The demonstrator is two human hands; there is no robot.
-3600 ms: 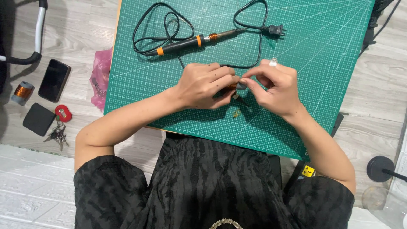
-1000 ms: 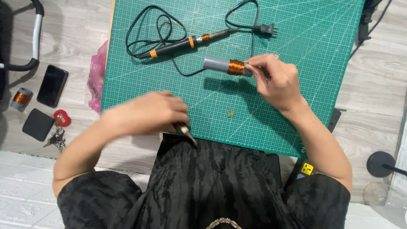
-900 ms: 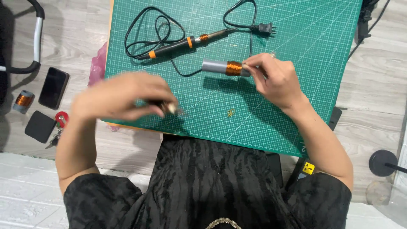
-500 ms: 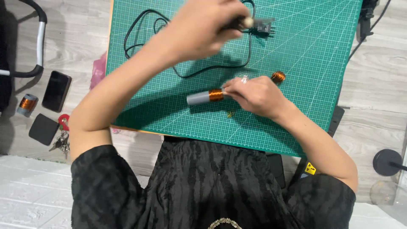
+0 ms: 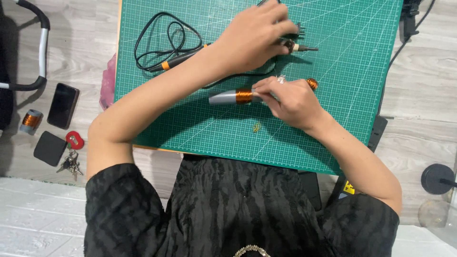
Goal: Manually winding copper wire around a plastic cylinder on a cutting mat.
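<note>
Matt green rubbery cutting mat (image 5: 362, 85), shiny copper-wire coil (image 5: 243, 95) on smooth grey tube (image 5: 223, 98), pale wood-grain floor (image 5: 423, 109), glossy black phone (image 5: 62, 105)

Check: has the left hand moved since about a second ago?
Yes. The left hand went from the near edge of the green cutting mat up to its far edge, by the plug.

A phone (image 5: 63, 105) lies on the floor left of the green mat (image 5: 362, 95), its rectangular screen dark and tilted slightly. Just left of the mat's edge sits a crumpled pink plastic bag (image 5: 108, 83). Near the mat's lower right corner, a small yellow label (image 5: 349, 187) with black marks shows on a dark object.
</note>
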